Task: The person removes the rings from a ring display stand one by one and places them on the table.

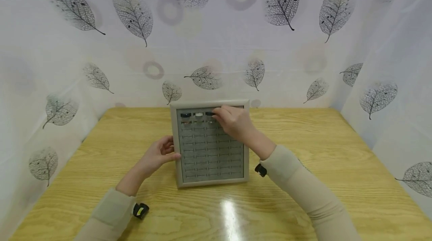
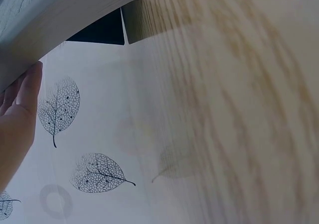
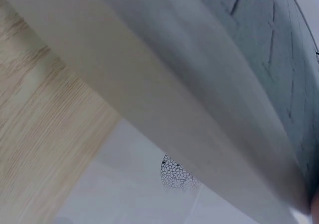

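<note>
A ring display board (image 1: 212,149) with a grey slotted pad and a pale frame stands leaning back on the table. Its left edge is gripped by my left hand (image 1: 156,156), thumb on the front. In the left wrist view, fingers (image 2: 31,87) touch the frame's side. High on the board, my right hand (image 1: 236,123) pinches a dark ring (image 1: 209,113) at the third slot of the top row. Left of it sit a black ring (image 1: 185,115) and a silvery ring (image 1: 198,114). More rings show in the second row; the right hand covers slots beyond.
The wood-grain table (image 1: 297,139) extends around the board. A white leaf-print curtain (image 1: 216,38) encloses the back and both sides. Behind the board, a dark support flap (image 2: 102,30) shows in the left wrist view.
</note>
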`<state>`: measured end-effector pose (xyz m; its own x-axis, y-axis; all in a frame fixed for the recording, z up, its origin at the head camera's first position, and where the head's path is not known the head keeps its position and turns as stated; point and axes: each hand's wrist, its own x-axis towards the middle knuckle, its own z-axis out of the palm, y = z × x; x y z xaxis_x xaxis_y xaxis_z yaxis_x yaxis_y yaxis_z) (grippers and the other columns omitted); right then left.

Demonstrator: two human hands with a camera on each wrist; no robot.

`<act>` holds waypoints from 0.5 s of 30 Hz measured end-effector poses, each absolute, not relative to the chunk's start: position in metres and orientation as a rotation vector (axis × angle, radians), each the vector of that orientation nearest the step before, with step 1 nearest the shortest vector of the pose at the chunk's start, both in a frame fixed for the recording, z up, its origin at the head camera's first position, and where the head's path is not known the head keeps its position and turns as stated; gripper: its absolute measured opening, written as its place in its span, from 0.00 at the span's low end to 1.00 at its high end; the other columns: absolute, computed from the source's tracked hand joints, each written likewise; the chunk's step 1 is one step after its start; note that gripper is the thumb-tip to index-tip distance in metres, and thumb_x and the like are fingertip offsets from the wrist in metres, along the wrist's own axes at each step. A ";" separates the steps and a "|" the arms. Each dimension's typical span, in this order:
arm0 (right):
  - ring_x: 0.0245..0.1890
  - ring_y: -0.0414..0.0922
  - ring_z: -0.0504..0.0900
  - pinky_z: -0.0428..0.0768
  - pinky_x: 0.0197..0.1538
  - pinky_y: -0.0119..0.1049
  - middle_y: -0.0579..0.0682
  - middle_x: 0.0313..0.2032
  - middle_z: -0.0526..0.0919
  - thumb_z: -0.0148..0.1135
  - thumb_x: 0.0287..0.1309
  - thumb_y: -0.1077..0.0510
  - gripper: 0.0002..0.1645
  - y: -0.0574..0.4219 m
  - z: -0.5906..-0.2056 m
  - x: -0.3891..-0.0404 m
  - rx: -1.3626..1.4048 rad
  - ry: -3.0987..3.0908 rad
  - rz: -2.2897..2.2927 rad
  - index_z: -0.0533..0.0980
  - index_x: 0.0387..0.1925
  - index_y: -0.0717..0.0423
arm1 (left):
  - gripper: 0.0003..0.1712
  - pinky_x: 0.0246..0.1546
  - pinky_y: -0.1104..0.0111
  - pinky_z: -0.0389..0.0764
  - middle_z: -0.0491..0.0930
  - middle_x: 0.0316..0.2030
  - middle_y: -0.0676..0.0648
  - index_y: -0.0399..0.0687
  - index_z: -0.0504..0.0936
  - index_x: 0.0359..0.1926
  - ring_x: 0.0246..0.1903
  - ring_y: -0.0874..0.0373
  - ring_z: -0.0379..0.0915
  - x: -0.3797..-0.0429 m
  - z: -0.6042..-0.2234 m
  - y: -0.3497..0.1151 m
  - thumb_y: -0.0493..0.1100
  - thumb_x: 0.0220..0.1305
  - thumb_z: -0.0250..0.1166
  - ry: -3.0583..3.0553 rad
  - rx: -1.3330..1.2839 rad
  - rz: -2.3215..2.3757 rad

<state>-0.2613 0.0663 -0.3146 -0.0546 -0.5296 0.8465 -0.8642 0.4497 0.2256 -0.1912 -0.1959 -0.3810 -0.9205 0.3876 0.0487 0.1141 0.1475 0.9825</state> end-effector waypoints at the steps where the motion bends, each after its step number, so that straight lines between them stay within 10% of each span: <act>1: 0.14 0.41 0.72 0.70 0.16 0.29 0.50 0.19 0.76 0.60 0.52 0.62 0.06 0.066 -0.315 -0.262 1.211 -1.720 0.447 0.75 0.28 0.63 | 0.39 0.47 0.66 0.72 0.63 0.54 0.31 0.29 0.54 0.61 0.54 0.41 0.62 -0.191 -0.381 -0.196 0.38 0.53 0.64 2.205 0.496 1.856; 15: 0.17 0.42 0.75 0.73 0.19 0.30 0.51 0.21 0.77 0.60 0.52 0.63 0.05 0.066 -0.316 -0.263 1.243 -1.719 0.580 0.74 0.29 0.64 | 0.38 0.46 0.67 0.72 0.64 0.53 0.32 0.28 0.55 0.60 0.53 0.42 0.63 -0.191 -0.381 -0.196 0.37 0.53 0.64 2.198 0.522 1.870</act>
